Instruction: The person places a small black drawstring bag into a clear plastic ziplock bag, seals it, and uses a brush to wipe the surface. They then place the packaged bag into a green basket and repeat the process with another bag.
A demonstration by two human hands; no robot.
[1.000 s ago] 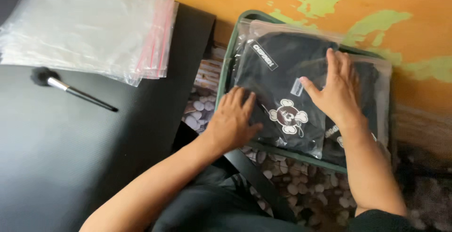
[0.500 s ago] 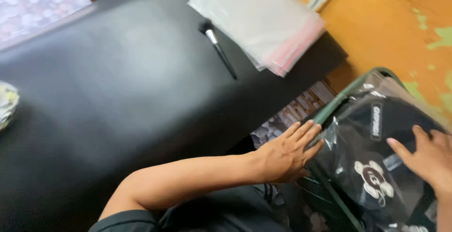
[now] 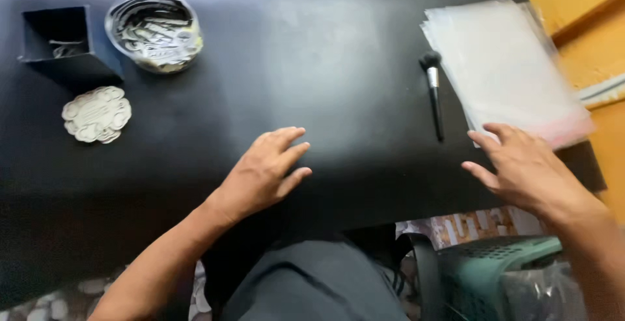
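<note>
Clear plastic bags (image 3: 504, 67), stacked at the upper right of the frame, are looking light, limp and slippery, best pinched at a near corner. The right hand (image 3: 527, 168) is hovering at their lower edge with fingers spread, holding nothing, while the left hand (image 3: 263, 174) is resting flat on the black surface (image 3: 293, 54).

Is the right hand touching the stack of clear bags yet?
Cannot tell. In the head view the right hand has fingertips overlapping the bags' near edge, but blur hides whether they rest on it.
</note>
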